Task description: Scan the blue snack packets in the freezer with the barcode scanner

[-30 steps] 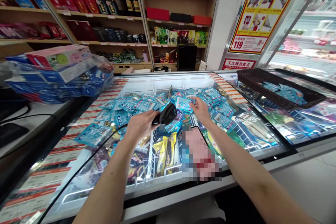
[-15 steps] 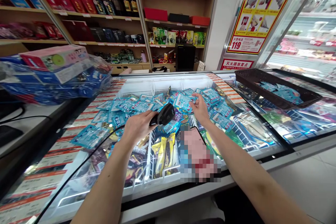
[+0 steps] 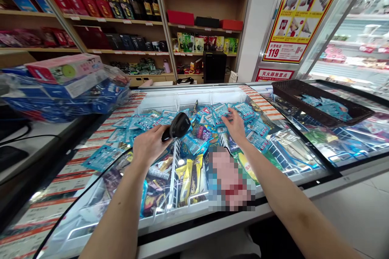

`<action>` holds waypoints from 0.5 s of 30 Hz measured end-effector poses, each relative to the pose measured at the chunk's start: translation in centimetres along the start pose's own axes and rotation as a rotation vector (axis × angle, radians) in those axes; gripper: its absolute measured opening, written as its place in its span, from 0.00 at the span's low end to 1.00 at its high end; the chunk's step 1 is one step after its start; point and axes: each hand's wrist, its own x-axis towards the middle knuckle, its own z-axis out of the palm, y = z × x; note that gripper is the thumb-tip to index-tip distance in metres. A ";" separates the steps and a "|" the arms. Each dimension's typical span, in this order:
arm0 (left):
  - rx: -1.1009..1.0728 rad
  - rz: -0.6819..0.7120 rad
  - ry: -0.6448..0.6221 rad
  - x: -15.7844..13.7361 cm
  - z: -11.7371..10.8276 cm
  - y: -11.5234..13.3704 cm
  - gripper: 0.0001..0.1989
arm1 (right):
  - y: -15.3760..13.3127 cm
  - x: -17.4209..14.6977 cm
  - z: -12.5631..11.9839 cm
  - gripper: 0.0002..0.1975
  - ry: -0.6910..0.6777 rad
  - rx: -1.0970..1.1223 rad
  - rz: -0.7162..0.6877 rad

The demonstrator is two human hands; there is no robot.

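Observation:
My left hand (image 3: pixel 148 143) is wrapped round the handle of a black corded barcode scanner (image 3: pixel 180 125), its head pointing right above the freezer. Farther right, my right hand (image 3: pixel 235 126) hovers at the packet layer with thumb and forefinger apart. Its fingertips are at the right edge of a light-blue packet (image 3: pixel 219 114); whether they touch it is hard to tell. Many more blue packets (image 3: pixel 146 122) lie spread over the freezer's glass top, some overlapping. In front of my right forearm is a pixelated, phone-like pink object (image 3: pixel 226 170).
Wrapped ice creams (image 3: pixel 190 178) show in wire baskets under the glass. A brown basket (image 3: pixel 322 107) at the right holds more blue packets. Plastic-wrapped boxes (image 3: pixel 63 89) are stacked at the left. The scanner's cable (image 3: pixel 82 194) crosses the freezer's left side. Stocked shelves (image 3: pixel 121 18) stand behind.
The scanner in my left hand has moved left, away from the packets in the middle. My right hand has shifted slightly right; the packet it held is now lower among the others, its fingers spread.

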 end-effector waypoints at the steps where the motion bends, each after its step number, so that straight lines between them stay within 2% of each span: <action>1: 0.001 -0.014 0.008 0.0 0.0 -0.1 0.20 | 0.1 0.0 -0.1 0.25 0.001 -0.047 -0.005; 7: 0.009 -0.084 0.044 -0.1 0.0 -0.8 0.19 | 0.7 0.1 -0.4 0.21 0.051 -0.272 -0.038; 15: -0.011 -0.157 0.055 -0.2 0.1 -1.8 0.19 | -0.2 -0.2 -1.1 0.17 0.108 -0.410 -0.091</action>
